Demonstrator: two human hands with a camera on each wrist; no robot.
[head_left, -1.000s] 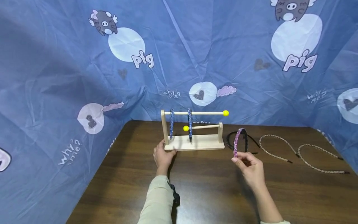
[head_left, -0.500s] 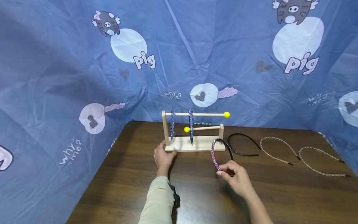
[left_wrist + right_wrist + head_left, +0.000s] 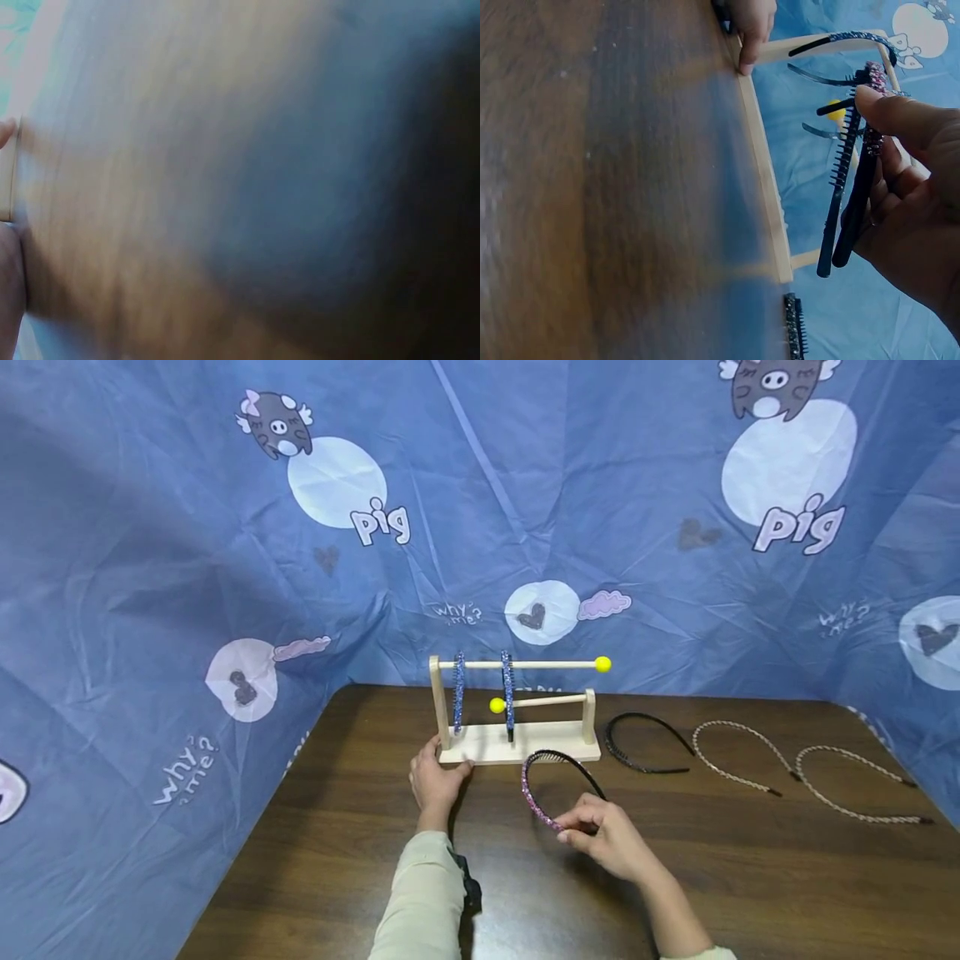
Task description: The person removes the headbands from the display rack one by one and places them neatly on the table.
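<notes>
The right hand point(image 3: 611, 842) pinches a pink-glittered, black-backed headband point(image 3: 527, 789) between thumb and fingers, its arc reaching away and leftward from the fingertips. In the head view the arc overlaps the front edge of a pale wooden stand point(image 3: 551, 739); whether they touch, I cannot tell. The headband looks light and springy, probably plastic: stiff enough to keep its curve, yet likely to flex if the legs are pulled apart. The grainy glitter should give good grip, better than the smooth, dark legs. The fine inner comb teeth could snag, so the decorated outer strip seems the best place to hold.

The left hand point(image 3: 437, 783) grips the stand's near-left corner, thumb along the front edge. Beyond that hand, two blue-glittered headbands, one point(image 3: 459, 693) nearer the post and another point(image 3: 508, 702), hang on the round upper rod, tipped by a glossy yellow ball point(image 3: 603, 664). Past the right hand, a thin black headband point(image 3: 611, 743) and two beige braided headbands, one nearer point(image 3: 699, 752) and one farther right point(image 3: 870, 819), lie on the brown wood-grain table point(image 3: 337, 843).
</notes>
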